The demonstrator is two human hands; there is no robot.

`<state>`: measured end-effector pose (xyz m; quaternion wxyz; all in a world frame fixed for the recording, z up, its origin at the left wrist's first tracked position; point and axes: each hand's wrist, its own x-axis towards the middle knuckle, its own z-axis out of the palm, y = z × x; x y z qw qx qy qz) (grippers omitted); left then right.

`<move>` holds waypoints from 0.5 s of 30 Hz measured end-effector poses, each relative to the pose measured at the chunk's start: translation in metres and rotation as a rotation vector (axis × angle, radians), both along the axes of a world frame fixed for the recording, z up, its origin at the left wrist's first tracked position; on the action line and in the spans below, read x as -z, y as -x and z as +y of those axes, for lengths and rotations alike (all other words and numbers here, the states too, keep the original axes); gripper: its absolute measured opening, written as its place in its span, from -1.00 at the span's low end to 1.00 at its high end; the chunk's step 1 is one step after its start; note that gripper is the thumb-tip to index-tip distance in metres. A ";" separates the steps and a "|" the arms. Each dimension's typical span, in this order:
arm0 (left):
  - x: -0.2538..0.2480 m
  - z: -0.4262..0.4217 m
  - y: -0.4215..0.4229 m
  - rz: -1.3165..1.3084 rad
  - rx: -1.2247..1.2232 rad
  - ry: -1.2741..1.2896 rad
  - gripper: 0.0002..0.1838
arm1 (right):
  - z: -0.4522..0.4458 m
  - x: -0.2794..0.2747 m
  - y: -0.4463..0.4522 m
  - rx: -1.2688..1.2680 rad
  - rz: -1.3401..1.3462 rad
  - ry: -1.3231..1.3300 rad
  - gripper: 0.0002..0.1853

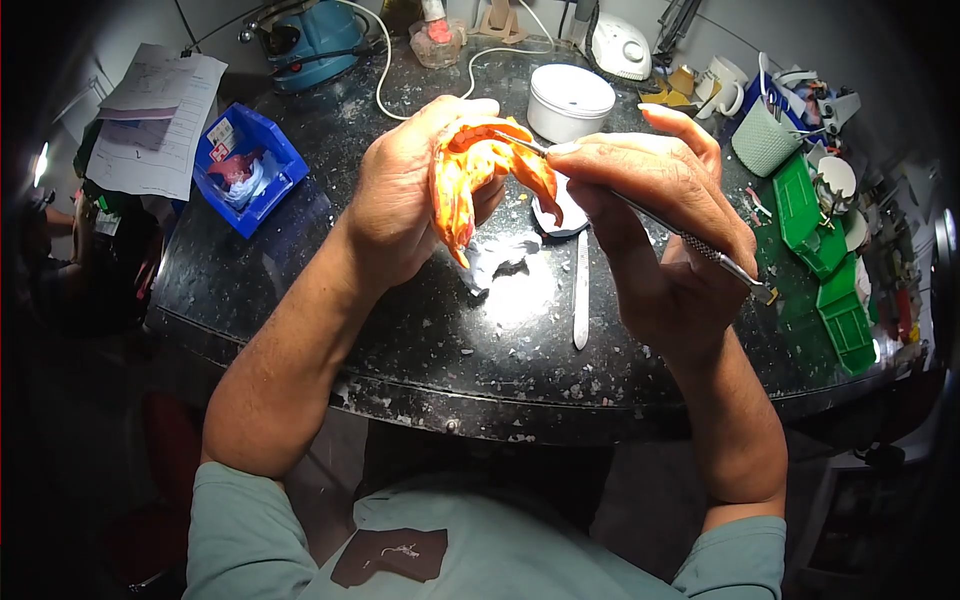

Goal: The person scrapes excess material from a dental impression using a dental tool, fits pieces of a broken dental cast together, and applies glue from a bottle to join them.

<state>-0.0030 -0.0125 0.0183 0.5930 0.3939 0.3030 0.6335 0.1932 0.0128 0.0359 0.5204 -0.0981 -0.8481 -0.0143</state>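
My left hand (392, 190) is closed around a bright orange, horseshoe-shaped dental impression (455, 190), raised over the bench with its curve at the top. Between the fingers of my right hand (675, 225) is a slim metal dental carver with a knurled handle (705, 248). The carver's tip meets or nearly meets the inner upper edge of the impression; glare hides the exact contact. Below them, a grey-white arch-shaped piece (492, 260) lies on the bench. A flat metal scalpel handle (581, 300) lies to its right, below a white round piece (562, 218) partly hidden by my right hand.
The black bench (450, 365) is strewn with white crumbs. A white lidded tub (570, 103) stands behind my hands. At left are a blue bin (250, 170) and papers (160, 120); at right, green trays (845, 310) and a woven basket (768, 138). A white cable (385, 65) crosses the back.
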 end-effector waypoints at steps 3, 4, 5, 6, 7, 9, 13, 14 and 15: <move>0.003 0.001 0.006 0.016 0.124 -0.072 -0.60 | 0.000 0.000 -0.001 0.009 -0.007 -0.013 -0.83; 0.003 0.001 0.006 0.023 0.092 -0.025 -0.60 | 0.001 -0.001 -0.002 0.008 -0.014 -0.027 -0.83; 0.003 0.003 0.006 0.030 0.059 0.022 -0.60 | 0.002 -0.001 -0.002 0.006 -0.021 -0.043 -0.83; 0.002 0.003 0.006 0.037 0.026 0.069 -0.60 | 0.001 -0.002 -0.002 0.007 -0.019 -0.041 -0.84; 0.002 0.004 0.008 0.051 0.047 0.064 -0.62 | 0.001 -0.002 -0.002 0.007 -0.017 -0.039 -0.84; 0.004 0.003 0.015 0.079 0.093 0.036 -0.64 | 0.000 -0.003 -0.001 0.013 -0.017 -0.043 -0.84; 0.008 0.002 0.023 0.151 0.146 -0.076 -0.62 | -0.001 -0.002 -0.001 0.036 -0.015 -0.083 -0.85; 0.007 0.001 0.020 0.183 0.104 -0.064 -0.62 | -0.001 -0.002 -0.001 0.039 -0.016 -0.085 -0.85; 0.006 0.001 0.018 0.215 0.063 -0.053 -0.62 | -0.001 -0.002 -0.001 0.041 -0.017 -0.087 -0.85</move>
